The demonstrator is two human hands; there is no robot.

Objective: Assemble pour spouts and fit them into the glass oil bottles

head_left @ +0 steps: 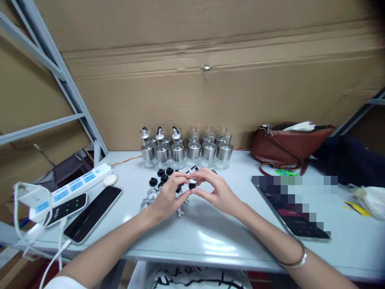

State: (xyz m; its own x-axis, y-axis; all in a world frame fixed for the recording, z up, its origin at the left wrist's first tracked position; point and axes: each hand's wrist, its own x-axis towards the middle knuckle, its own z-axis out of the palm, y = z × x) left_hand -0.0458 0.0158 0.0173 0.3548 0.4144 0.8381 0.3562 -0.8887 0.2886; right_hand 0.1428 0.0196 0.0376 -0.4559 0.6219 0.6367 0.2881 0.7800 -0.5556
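Observation:
My left hand (169, 197) and my right hand (221, 193) meet over the middle of the table. Their fingertips pinch a bottle pourer (192, 183) between them, with a black ribbed stopper at its lower end and a silver and black top. Beside and partly behind my left hand lie several black stoppers (153, 182) and several silver pourer parts (147, 200). Beyond my hands stand rows of glass bottles (194, 151) with steel bands. Three bottles at the left carry silver and black pourers (176, 133); the other front bottles have bare necks.
At left lie a white power strip (76, 185), a black phone (93, 214), a smaller device (66, 209) with green lights, and looping cables. A tablet-like device (288, 208), partly pixelated, and a brown bag (288, 144) are at right. Cardboard (192, 92) walls the back.

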